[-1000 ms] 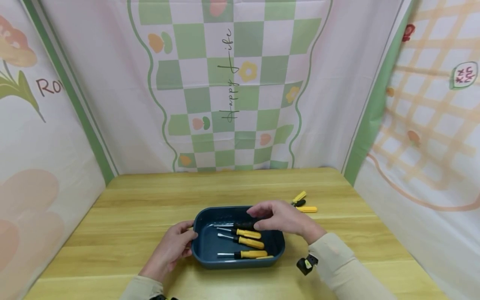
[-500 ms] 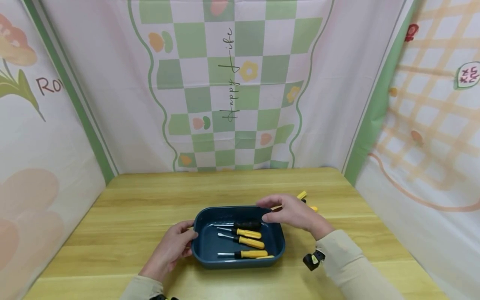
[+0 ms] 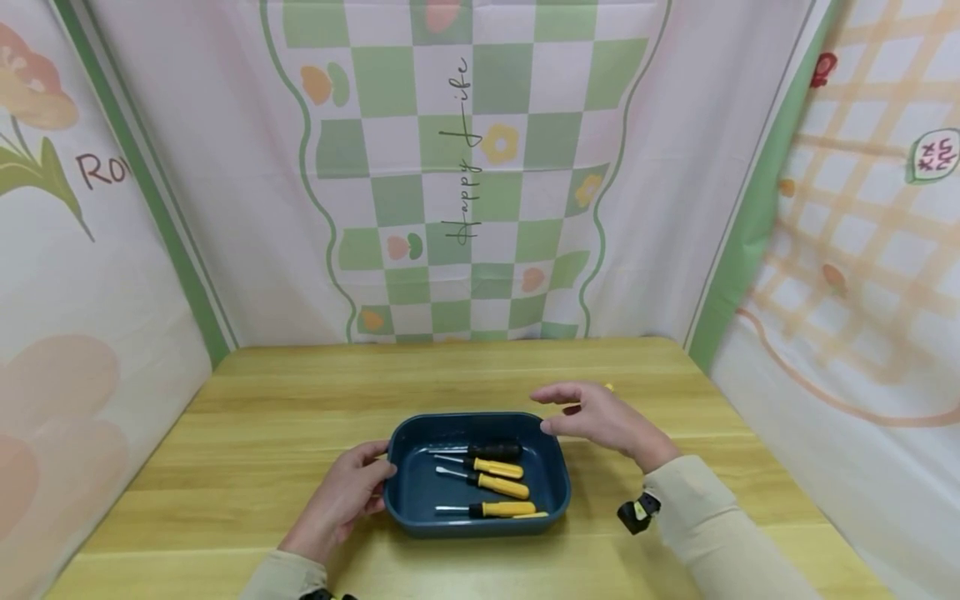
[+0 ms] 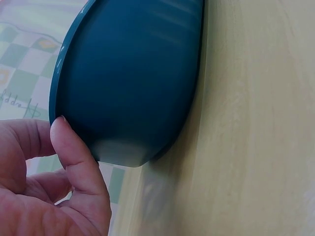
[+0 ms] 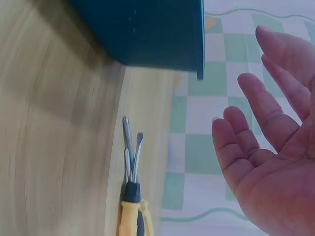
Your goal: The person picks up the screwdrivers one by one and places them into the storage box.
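A dark blue plastic bin (image 3: 411, 493) stands on the table. Its left end is pinched by my left hand (image 3: 351, 492), thumb on the rim; the left wrist view shows the thumb and fingers on either side of the wall. Inside lie a black-handled screwdriver (image 3: 497, 452) and several with yellow handles, such as this screwdriver (image 3: 502, 486). Over the far right corner of the bin hovers my right hand (image 3: 603, 423), fingers spread and holding nothing. Below it, in the right wrist view, several loose screwdrivers (image 5: 131, 196) lie on the table, mostly hidden from the head view.
A wooden table (image 3: 285, 400) extends around the bin. Patterned curtains hang behind it and at both sides, the checkered back curtain (image 3: 442, 283) meeting the table's far edge. Each wrist wears a small black device, such as the right wrist camera (image 3: 637, 512).
My right hand has moved right and away from inside the bin, uncovering the black-handled screwdriver. It now covers most of the loose screwdrivers on the table. The left hand and bin stay put.
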A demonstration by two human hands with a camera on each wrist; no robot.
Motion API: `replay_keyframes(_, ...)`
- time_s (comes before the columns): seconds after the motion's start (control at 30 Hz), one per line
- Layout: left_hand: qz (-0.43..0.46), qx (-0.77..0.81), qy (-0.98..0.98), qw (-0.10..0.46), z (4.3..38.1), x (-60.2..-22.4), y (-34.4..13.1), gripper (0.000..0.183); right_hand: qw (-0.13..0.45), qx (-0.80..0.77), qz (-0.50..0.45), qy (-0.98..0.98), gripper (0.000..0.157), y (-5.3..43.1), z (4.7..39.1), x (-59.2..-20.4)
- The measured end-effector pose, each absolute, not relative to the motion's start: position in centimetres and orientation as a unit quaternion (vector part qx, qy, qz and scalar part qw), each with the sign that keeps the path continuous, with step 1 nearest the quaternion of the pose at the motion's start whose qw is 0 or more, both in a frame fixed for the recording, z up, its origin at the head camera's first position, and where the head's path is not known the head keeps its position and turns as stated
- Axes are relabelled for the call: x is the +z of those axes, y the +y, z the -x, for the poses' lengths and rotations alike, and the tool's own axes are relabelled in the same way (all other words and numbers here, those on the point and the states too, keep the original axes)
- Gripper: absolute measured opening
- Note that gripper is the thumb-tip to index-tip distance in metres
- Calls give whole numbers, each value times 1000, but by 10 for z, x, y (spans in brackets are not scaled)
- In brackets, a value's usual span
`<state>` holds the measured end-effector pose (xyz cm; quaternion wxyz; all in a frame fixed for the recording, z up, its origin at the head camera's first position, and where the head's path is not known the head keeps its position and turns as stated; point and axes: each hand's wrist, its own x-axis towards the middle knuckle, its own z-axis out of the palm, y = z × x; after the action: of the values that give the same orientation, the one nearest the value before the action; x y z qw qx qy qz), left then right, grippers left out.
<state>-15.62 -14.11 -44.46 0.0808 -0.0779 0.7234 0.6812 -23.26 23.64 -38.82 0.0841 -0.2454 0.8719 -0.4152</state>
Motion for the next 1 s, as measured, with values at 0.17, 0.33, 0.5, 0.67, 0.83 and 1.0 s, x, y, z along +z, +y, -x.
replay_keyframes(0.17,80,681,723,81,156,-444,-140,49,70,-407,242,878,46,246,236,-388)
replay_keyframes(0.33,79,682,722,82,156,-444,-140,49,62,-408,236,880,49,254,240,-387)
replay_keyframes(0.5,77,682,722,82,156,-444,-141,50,54,-410,223,883,51,264,243,-386)
replay_keyframes(0.67,75,683,722,81,156,-444,-141,50,43,-400,215,890,52,274,246,-386)
replay_keyframes(0.83,78,682,723,81,156,-444,-140,49,43,-398,192,896,54,286,251,-391)
replay_keyframes(1.0,78,679,726,84,156,-444,-141,49,42,-406,186,894,54,294,254,-395)
